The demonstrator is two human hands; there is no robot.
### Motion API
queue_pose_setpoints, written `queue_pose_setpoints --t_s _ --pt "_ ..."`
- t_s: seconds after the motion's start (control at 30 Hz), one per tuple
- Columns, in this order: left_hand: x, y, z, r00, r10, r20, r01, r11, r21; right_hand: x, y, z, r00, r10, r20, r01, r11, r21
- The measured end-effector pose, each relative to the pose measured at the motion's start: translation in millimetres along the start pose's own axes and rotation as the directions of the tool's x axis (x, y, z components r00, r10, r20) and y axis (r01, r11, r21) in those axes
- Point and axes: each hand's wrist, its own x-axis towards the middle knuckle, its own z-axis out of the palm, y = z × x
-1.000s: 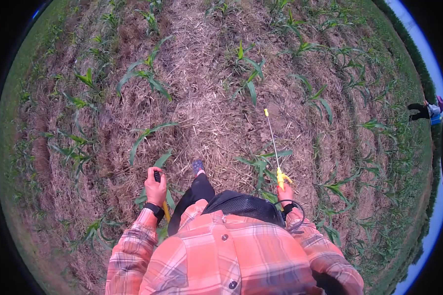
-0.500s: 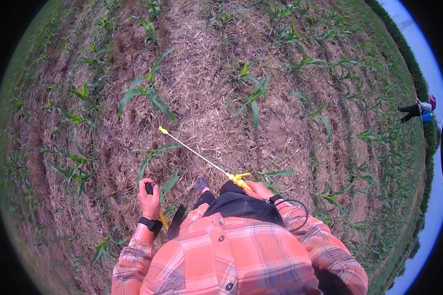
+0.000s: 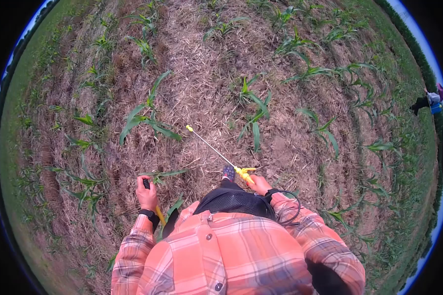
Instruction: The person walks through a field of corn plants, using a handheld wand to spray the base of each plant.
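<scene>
My right hand (image 3: 259, 185) is wrapped round the yellow handle of a spray wand (image 3: 214, 148). The wand's thin pale tube slants forward and left, ending in a yellow nozzle (image 3: 189, 128) above the straw-covered soil. At the lower left, my left hand (image 3: 146, 196) is closed on the black grip of a pump lever (image 3: 160, 215), whose yellow arm runs back toward my body. A black hose (image 3: 298, 209) loops beside my right wrist. Closest to the nozzle on the left is a young corn plant (image 3: 145, 118); another corn plant (image 3: 255, 110) grows to its right.
Rows of young corn stretch ahead and to both sides, with dry straw (image 3: 197, 54) between them. My shoe (image 3: 229, 171) shows beneath the wand. Far right, another person (image 3: 432, 99) with a blue tank stands near the field's edge. A dark mesh bag (image 3: 236, 200) covers my waist.
The wand's nozzle has swung to the right. Plants ahead sit slightly lower in view, and my visible foot has shifted right and forward. Both hands keep their holds.
</scene>
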Motion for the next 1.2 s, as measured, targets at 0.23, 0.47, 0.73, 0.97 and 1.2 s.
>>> queue_pose_setpoints --t_s 0.23,0.47,0.73,0.97,1.2 --pt "45 62 27 0.995 0.102 -0.017 -0.102 0.995 0.002 31 46 -58 0.912 0.215 -0.348 -0.198 0.976 0.086" --pt "51 128 -44 0.990 0.049 -0.133 -0.065 0.991 -0.115 58 85 -94 0.779 0.465 -0.420 -0.193 0.816 0.545" --pt "157 60 32 1.000 0.003 0.003 -0.003 1.000 0.003 118 29 -110 0.751 0.510 -0.419 -0.228 0.796 0.560" --pt "233 28 31 0.999 -0.029 -0.028 0.031 0.998 0.059 205 -54 -94 0.882 0.344 -0.322 -0.327 0.939 0.107" --pt "280 34 -7 0.998 -0.058 0.002 0.057 0.983 -0.176 253 -189 -98 0.999 -0.044 -0.002 0.044 0.999 -0.017"
